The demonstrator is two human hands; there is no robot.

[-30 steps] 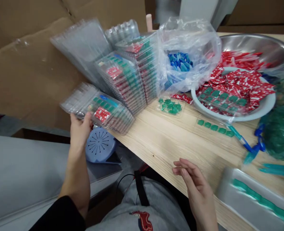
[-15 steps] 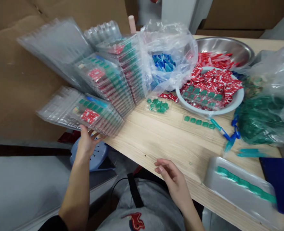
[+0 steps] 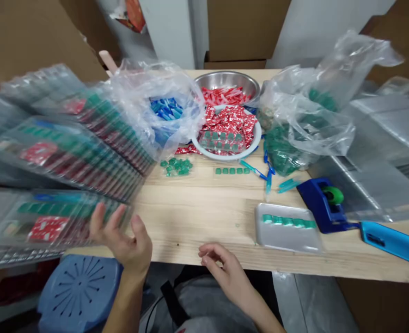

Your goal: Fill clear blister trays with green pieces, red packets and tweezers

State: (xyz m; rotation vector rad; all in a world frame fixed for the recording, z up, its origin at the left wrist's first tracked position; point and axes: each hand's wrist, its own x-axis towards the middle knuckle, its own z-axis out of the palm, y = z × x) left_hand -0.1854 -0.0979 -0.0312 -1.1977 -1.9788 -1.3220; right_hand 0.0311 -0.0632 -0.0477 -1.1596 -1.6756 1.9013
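Observation:
My left hand (image 3: 121, 236) presses with spread fingers against the near end of a stack of clear filled blister trays (image 3: 45, 226) at the table's left edge; the trays hold green, red and blue pieces and look blurred. More filled stacks (image 3: 82, 138) stand behind it. My right hand (image 3: 221, 268) hovers at the front edge of the wooden table (image 3: 197, 217), fingers loosely curled, holding nothing. A clear tray with a row of green pieces (image 3: 287, 226) lies just to its right.
A white bowl of red packets (image 3: 230, 132), a steel bowl (image 3: 228, 83), a bag of blue pieces (image 3: 162, 108) and bags of green pieces (image 3: 301, 125) sit at the back. A blue tape dispenser (image 3: 324, 203), a blue phone (image 3: 393, 240) and empty trays (image 3: 387, 138) lie right. A blue stool (image 3: 77, 293) stands below left.
The camera has swung right, revealing the table's right side. My left hand has shifted along the nearest tray stack; my right hand stays near the front edge.

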